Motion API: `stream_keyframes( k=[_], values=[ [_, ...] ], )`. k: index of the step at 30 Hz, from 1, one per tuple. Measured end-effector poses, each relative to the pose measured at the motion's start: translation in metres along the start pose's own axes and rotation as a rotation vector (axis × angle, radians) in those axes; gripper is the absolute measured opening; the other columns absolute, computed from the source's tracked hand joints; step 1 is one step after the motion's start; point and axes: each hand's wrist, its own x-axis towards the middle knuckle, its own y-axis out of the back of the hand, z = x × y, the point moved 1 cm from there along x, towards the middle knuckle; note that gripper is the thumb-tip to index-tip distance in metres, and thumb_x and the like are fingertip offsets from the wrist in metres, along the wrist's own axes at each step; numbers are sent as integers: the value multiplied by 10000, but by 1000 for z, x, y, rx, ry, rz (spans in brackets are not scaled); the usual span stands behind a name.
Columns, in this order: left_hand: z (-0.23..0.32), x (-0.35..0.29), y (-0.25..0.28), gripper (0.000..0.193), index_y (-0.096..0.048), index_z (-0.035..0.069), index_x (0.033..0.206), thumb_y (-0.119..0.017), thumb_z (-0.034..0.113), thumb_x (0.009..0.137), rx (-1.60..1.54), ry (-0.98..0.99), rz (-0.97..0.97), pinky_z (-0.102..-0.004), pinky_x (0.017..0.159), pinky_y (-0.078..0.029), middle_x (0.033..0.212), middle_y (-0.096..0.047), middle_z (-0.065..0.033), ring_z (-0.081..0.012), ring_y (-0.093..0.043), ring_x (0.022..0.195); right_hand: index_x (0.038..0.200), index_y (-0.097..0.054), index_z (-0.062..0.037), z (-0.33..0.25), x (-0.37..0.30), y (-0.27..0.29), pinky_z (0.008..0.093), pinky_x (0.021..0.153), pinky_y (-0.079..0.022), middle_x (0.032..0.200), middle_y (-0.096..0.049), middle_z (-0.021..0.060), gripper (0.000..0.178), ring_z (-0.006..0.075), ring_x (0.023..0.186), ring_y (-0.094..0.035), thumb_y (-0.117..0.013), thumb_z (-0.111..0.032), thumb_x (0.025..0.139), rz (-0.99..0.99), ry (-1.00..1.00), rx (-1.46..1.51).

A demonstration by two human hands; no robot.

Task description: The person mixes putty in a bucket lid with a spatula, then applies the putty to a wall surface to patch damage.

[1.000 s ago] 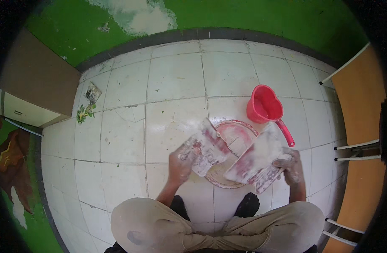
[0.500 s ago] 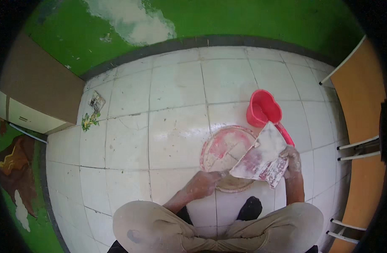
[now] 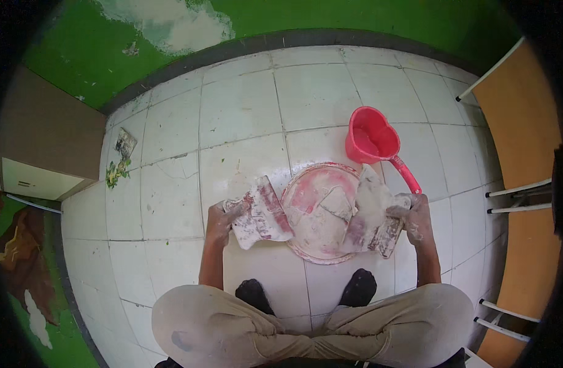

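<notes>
My left hand [image 3: 221, 222] is closed on a reddish plastic putty scraper [image 3: 266, 211] smeared with white paste, just left of a round, shallow red tray [image 3: 312, 236]. The scraper's straight edge reaches the tray's left rim. In my closed right hand [image 3: 415, 219] is a second putty scraper [image 3: 370, 211], broad and thickly coated with white paste, which covers the tray's right side. Pale paste coats the tray's inside, and a flat whitish piece [image 3: 337, 203] lies there; whether it is paste or a tool I cannot tell.
A red dipper [image 3: 373, 138] stands beyond the tray, its handle pointing toward my right hand. Leaf scraps [image 3: 118, 173] and a dirty flat piece [image 3: 126, 142] lie at the far left. Chairs [image 3: 514, 122] line the right side; a cabinet [image 3: 42, 135] stands left.
My left hand has moved left, away from the right scraper, and its own scraper now shows fully. My right hand has shifted slightly, its scraper turned steeper. The whole view has shifted a little.
</notes>
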Motion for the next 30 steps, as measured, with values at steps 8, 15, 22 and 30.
stream_keyframes(
  k=[8, 15, 22, 30],
  values=[
    [-23, 49, 37, 282, -677, 8, 835, -767, 275, 835, 276, 83, 174, -285, 609, -494, 779, -681, -54, -122, -616, 649, 843, -678, 17, 47, 26, -30, 264, 505, -449, 711, -647, 33, 118, 102, 540, -568, -701, -70, 767, 2, -169, 327],
    [-25, 45, 27, 528, -515, -22, 1288, -696, 194, 841, -399, 107, -272, -391, 927, -531, 1190, -634, -149, -242, -649, 1057, 956, -666, 16, 42, 24, -67, 263, 631, -509, 840, -676, 32, 203, 111, 701, -633, -725, -144, 845, -9, -228, 634],
    [-19, 25, 4, 615, -402, -31, 1386, -615, 86, 821, -724, 205, -467, -468, 997, -495, 1292, -569, -179, -319, -597, 1162, 993, -682, 42, -24, -1, -97, 275, 626, -508, 806, -699, 68, 220, 135, 700, -634, -721, -118, 847, 64, 111, 5],
    [25, -5, -22, 563, -431, -30, 1364, -658, 69, 858, -746, 199, -510, -440, 1008, -485, 1281, -574, -162, -282, -585, 1179, 1051, -684, 8, -25, -17, -134, 346, 712, -577, 970, -707, 190, 332, 302, 847, -717, -718, 32, 722, -87, 934, -302]
  ],
)
